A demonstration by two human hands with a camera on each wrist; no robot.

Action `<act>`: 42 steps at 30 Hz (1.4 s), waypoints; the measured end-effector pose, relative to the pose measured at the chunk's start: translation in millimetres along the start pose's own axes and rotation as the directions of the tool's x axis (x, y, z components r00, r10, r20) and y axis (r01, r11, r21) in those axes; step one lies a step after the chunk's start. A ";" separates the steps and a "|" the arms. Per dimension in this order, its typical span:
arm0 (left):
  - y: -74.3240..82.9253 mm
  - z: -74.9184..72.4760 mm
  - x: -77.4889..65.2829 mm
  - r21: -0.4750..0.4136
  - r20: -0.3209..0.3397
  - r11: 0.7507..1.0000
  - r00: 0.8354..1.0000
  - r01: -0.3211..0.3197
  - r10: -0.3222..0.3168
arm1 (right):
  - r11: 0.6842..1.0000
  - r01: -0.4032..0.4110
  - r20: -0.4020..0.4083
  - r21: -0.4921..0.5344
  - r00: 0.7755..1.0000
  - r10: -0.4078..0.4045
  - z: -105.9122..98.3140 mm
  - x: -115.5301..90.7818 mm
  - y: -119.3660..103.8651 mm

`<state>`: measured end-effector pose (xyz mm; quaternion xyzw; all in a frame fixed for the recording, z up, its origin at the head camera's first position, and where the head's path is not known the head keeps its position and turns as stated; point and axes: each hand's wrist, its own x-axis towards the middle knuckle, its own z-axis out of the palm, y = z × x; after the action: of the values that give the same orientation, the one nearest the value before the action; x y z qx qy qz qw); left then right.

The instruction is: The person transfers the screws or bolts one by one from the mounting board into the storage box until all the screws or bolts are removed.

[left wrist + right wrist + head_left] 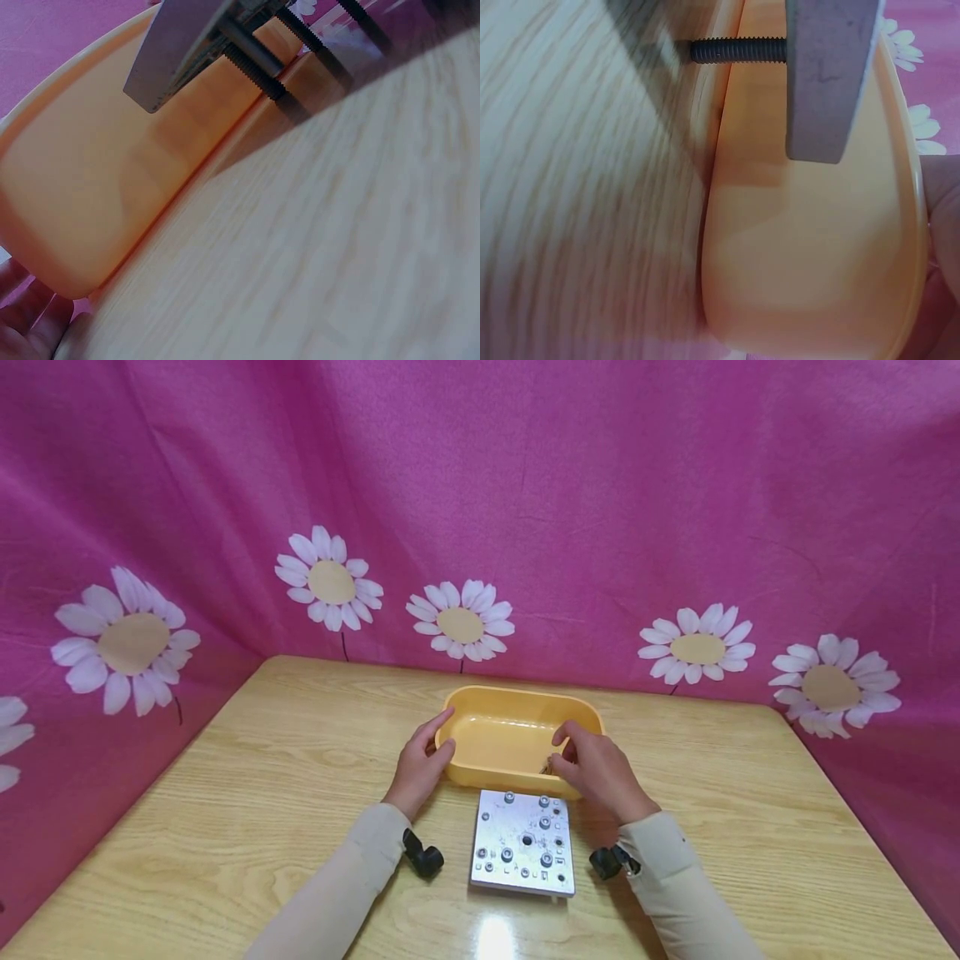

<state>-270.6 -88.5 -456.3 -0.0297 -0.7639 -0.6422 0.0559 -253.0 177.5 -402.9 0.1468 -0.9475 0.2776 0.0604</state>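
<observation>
My L grip point(420, 768) rests loose-fingered on tray point(491, 779) rim; R grip point(603, 772) at small metal pcs point(547, 767) inside, near-R corner, can't tell if pinched. Pcs prob. light, stiff, slippery; pinch mid-length.

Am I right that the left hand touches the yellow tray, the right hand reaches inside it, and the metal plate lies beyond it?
Not quite: the head view shows the metal plate on the near side of the yellow tray; the left hand and right hand are as stated.

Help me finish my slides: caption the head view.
Left hand touching a yellow tray, right hand dipped inside, bolt-studded metal plate in front.
</observation>
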 end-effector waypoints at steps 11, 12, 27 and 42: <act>0.2 -0.1 -0.1 0.002 -0.002 1.000 1.000 -0.001 0.001 | 1.000 0.001 0.005 -0.009 1.000 -0.001 -0.2 0.1 0.3; 0.3 0.0 0.0 0.000 -0.002 1.000 1.000 -0.001 0.001 | 1.000 -0.002 0.007 -0.007 1.000 0.002 -0.1 0.0 0.4; 0.6 0.3 0.1 -0.007 -0.008 1.000 1.000 -0.005 0.005 | 0.997 0.008 0.013 0.080 1.000 -0.009 -6.5 -2.1 -4.0; 0.6 0.0 0.5 0.008 -0.004 1.000 1.000 0.013 -0.013 | 0.983 0.145 0.206 0.116 0.964 -0.166 -25.3 -13.3 -39.5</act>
<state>-271.0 -88.5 -455.6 -0.0234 -0.7667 -0.6394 0.0534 -227.2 162.8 -364.2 0.2528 -0.9189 0.3017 -0.0279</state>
